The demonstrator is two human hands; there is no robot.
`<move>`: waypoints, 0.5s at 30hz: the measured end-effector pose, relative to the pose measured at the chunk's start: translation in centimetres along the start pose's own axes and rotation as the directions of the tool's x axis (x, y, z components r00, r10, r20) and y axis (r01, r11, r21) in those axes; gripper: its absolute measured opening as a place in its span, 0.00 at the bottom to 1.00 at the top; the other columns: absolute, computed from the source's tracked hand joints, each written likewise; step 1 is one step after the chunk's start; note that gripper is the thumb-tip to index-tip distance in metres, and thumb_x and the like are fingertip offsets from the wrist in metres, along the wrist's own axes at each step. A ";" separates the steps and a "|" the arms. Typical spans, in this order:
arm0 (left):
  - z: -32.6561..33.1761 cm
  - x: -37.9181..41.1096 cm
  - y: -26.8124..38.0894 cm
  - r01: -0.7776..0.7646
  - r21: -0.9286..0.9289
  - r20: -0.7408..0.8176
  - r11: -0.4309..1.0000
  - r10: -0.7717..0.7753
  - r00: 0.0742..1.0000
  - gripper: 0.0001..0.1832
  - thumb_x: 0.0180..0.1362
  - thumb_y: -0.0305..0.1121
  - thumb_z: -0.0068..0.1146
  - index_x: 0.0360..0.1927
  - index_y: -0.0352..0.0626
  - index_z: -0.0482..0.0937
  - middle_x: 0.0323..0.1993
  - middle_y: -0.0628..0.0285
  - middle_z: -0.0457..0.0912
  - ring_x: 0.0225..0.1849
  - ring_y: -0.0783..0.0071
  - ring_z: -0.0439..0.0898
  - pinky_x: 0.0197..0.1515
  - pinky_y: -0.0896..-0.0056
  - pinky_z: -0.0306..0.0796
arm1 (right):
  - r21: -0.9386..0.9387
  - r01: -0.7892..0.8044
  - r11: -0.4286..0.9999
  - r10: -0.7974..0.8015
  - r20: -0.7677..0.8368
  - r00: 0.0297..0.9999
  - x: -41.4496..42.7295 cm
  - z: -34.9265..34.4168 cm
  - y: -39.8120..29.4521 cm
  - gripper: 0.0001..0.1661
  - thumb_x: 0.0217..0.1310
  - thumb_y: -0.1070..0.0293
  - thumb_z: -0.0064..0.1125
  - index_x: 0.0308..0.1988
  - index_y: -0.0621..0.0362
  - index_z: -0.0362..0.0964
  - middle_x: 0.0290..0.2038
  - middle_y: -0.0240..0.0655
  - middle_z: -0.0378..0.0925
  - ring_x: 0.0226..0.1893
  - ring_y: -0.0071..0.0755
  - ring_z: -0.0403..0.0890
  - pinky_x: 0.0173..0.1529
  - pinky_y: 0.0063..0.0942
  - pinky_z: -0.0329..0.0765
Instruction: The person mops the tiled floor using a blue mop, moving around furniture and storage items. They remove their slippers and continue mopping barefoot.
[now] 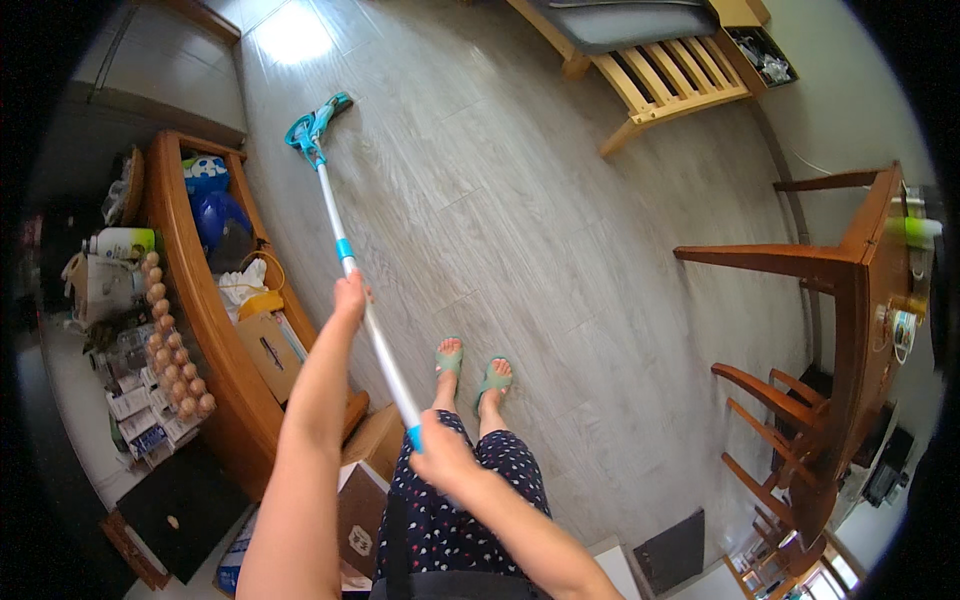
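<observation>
A mop (pixel 382 349) with a silver metal pole and a turquoise head slants across the grey plank floor (pixel 517 247). My left hand (pixel 350 296) grips the pole around its middle, just below a turquoise collar. Lower down, my right hand (pixel 442 454) is closed around the pole's near end, by another turquoise part. The mop's turquoise head (pixel 319 129) rests on the floor at the upper left, beyond the end of the wooden cabinet. Both of my feet, in green slippers (pixel 448 358), stand to the right of the pole.
Along the left runs a wooden cabinet (pixel 217 322) with bags and a cardboard piece inside; eggs (pixel 171 360) and small boxes lie beside it. Cardboard boxes (pixel 367 495) stand by my legs. A slatted wooden seat (pixel 690 105) is at the upper right, a wooden table (pixel 851 300) and chairs at the right.
</observation>
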State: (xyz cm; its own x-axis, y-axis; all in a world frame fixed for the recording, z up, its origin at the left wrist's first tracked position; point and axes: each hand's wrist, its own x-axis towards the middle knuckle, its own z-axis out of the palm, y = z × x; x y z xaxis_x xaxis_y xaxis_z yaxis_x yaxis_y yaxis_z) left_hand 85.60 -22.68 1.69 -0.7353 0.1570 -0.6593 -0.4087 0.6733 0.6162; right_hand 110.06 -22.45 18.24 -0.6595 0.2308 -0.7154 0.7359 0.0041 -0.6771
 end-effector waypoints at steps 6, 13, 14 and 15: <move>7.0 -8.5 -19.9 -0.051 0.188 -0.038 0.981 0.059 0.998 0.12 0.49 0.34 0.40 0.29 0.34 0.62 0.20 0.52 0.69 0.20 0.67 0.70 0.20 0.68 0.64 | -0.118 -0.265 0.957 0.273 0.060 0.960 -11.0 -0.6 9.8 0.24 0.35 0.70 0.49 0.39 0.54 0.53 0.27 0.48 0.69 0.30 0.52 0.70 0.33 0.40 0.68; 14.6 -42.7 -21.5 0.874 0.233 0.788 0.426 -0.610 0.087 0.08 0.46 0.32 0.46 0.30 0.42 0.68 0.28 0.58 0.70 0.31 0.68 0.68 0.29 0.68 0.64 | -0.285 -0.682 0.674 0.708 -0.016 0.706 -40.7 -6.2 19.6 0.19 0.38 0.62 0.53 0.31 0.63 0.66 0.21 0.47 0.69 0.23 0.42 0.71 0.24 0.33 0.66; 15.1 -44.7 -21.9 0.923 0.160 0.768 0.351 -0.632 0.107 0.09 0.43 0.32 0.48 0.29 0.42 0.68 0.27 0.58 0.70 0.29 0.68 0.69 0.28 0.68 0.65 | -0.315 -0.744 0.589 0.783 -0.009 0.623 -42.0 -6.6 18.3 0.20 0.37 0.59 0.54 0.30 0.63 0.67 0.20 0.46 0.69 0.21 0.41 0.71 0.23 0.33 0.66; 15.0 -45.7 -21.4 0.958 0.084 0.747 0.275 -0.654 0.122 0.11 0.41 0.33 0.51 0.29 0.41 0.68 0.25 0.59 0.70 0.28 0.68 0.69 0.28 0.68 0.65 | -0.343 -0.797 0.497 0.847 -0.009 0.532 -42.6 -6.5 18.1 0.21 0.37 0.56 0.55 0.28 0.64 0.67 0.19 0.46 0.70 0.20 0.40 0.71 0.22 0.32 0.66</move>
State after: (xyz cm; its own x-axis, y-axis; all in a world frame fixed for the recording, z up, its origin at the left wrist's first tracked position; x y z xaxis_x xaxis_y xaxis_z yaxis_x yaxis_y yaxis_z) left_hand 136.01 -33.46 12.14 0.5815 0.1182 -0.8049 -0.7709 0.3963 -0.4987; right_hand 152.47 -25.85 37.55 0.2739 0.1351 -0.9522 0.9440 0.1519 0.2931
